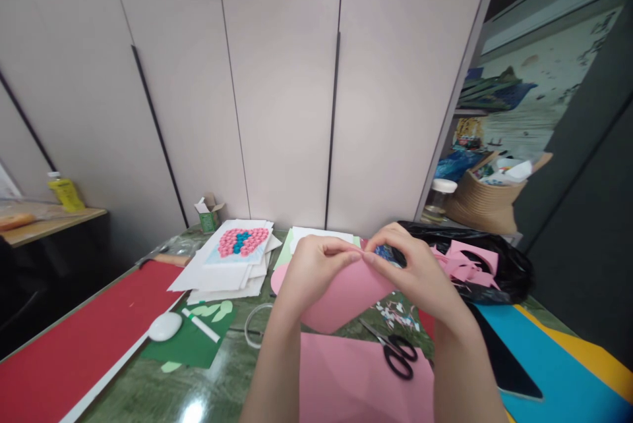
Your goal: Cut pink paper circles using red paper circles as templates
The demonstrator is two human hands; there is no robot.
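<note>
From where I stand, the left hand [316, 275] and the right hand [413, 268] both pinch the upper edge of a curved piece of pink paper [341, 298], held above the green marble-patterned table [237, 370]. I think it may crease or tear if they pull unevenly there. Below, black-handled metal scissors [389, 344] lie on a flat pink paper sheet [341, 383]; a hand coming down carelessly could knock them. The small white and pink scraps [395, 315] nearby might cling to the paper.

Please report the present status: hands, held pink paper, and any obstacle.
Left hand, right hand: both pinching pink paper at its upper edge. Paper raised above table. Scissors below, partly on pink sheet; nothing visibly blocking hands.
</note>
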